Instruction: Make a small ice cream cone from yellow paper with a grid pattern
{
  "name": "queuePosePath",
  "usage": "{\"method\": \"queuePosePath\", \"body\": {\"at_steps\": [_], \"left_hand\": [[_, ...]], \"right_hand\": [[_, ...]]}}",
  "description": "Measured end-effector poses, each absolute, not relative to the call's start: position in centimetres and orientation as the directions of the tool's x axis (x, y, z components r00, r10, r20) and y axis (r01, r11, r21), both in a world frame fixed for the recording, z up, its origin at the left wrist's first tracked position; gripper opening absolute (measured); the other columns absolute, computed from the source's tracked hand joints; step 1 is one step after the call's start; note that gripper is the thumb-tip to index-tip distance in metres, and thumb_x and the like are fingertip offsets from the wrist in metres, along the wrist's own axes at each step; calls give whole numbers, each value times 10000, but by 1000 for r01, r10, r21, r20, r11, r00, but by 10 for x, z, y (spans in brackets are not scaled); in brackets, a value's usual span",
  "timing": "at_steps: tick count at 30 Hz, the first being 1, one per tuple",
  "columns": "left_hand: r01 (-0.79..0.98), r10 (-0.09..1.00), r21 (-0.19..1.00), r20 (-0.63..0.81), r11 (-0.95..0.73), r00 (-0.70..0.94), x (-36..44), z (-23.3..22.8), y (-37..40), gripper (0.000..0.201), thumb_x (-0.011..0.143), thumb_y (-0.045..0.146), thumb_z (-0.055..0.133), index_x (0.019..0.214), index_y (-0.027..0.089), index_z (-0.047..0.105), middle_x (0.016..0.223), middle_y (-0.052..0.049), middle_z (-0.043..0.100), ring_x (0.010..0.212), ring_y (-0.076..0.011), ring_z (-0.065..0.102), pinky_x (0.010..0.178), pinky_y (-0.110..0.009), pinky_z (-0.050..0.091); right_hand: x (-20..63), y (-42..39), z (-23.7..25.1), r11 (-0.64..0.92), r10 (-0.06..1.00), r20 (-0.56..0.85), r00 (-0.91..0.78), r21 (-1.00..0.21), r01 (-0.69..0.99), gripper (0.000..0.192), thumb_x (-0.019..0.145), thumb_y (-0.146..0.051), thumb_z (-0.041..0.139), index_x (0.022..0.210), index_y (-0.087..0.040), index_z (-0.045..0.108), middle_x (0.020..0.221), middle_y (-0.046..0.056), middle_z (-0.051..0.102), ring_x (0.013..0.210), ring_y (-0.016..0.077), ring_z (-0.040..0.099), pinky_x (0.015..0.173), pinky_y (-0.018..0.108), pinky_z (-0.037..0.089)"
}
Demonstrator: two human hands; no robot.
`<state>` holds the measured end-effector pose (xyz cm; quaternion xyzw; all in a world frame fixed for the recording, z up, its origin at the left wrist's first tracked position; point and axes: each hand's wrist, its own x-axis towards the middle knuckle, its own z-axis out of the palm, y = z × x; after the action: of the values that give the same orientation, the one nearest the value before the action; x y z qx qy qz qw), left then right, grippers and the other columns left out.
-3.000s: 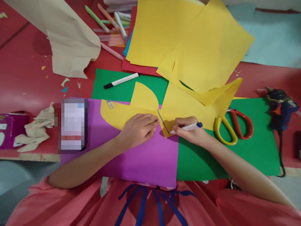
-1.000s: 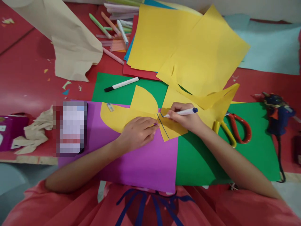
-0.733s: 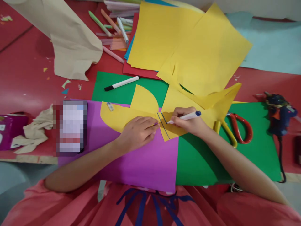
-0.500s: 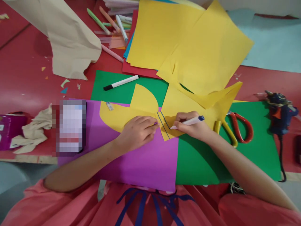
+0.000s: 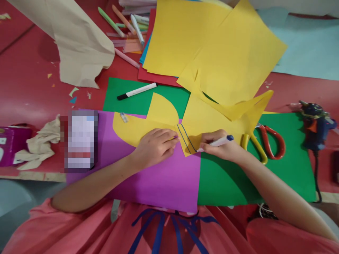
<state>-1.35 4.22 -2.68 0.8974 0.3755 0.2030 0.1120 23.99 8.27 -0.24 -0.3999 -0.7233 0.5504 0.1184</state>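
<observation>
Right hand (image 5: pixel 222 148) grip closed on blue marker (image 5: pixel 218 142), tip at yellow cutout (image 5: pixel 190 135); left hand (image 5: pixel 156 146) flat, pinning it. Risk: paper slips, line wanders.

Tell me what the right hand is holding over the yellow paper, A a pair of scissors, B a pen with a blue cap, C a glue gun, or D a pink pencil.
B: the right hand grips a pen with a blue cap, its tip on the yellow paper beside two blue lines, while the scissors and glue gun lie apart on the right.
</observation>
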Motion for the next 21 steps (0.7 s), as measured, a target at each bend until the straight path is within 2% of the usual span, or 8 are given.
{"method": "queuePosePath", "body": {"at_steps": [3,6,8,11,15,18,21], "left_hand": [[628,716,347,281,-697,639,-13,-26,42,219,920,161,505,1060,176,672,1086,-76,708,1049,-205,647,860,-353,513],[625,708,335,285,-705,646,-13,-25,43,214,921,161,504,1054,162,671,1079,-79,710,1038,-208,650,851,-354,517],[622,703,330,284,-710,652,-13,-25,43,212,919,158,506,1050,153,672,1074,-82,710,1033,-213,651,844,-359,520],[625,706,332,274,-707,653,-13,-25,43,218,921,163,501,1054,159,674,1078,-87,708,1040,-216,650,843,-365,523],[628,707,327,276,-706,651,-14,-24,44,218,925,169,494,1043,177,678,1075,-75,710,1029,-206,655,841,-356,525],[626,706,328,282,-708,650,-14,-24,44,217,923,165,497,1051,177,672,1069,-73,711,1026,-205,657,835,-356,528],[627,707,329,284,-707,648,-13,-24,44,213,924,165,499,1051,171,670,1061,-73,712,1023,-209,658,829,-359,531]], "right_hand": [[242,84,-2,68,688,-292,-665,-886,459,265,766,-169,550,543,-193,410,502,-71,343,477,68,309,446,228,234],[244,85,-4,-32,688,-337,-643,-899,437,210,744,-161,558,548,-184,485,494,-52,462,459,75,408,429,216,281],[245,87,-6,-165,728,-367,-579,-914,371,160,745,-176,551,585,-180,556,517,-22,566,449,97,499,416,217,343],[239,91,-7,-275,836,-362,-413,-927,255,149,758,-235,578,618,-186,594,513,-10,597,440,121,545,407,229,397],[225,99,-8,-170,922,-244,-300,-953,251,157,768,-272,626,639,-193,583,554,-8,612,490,120,570,464,236,443],[217,104,-11,-79,938,-173,-299,-950,301,172,804,-282,614,661,-195,578,575,-5,614,516,121,579,501,245,457],[214,108,-15,-57,938,-161,-306,-945,322,188,821,-289,606,662,-198,565,563,-12,596,506,120,566,497,246,442]]}}
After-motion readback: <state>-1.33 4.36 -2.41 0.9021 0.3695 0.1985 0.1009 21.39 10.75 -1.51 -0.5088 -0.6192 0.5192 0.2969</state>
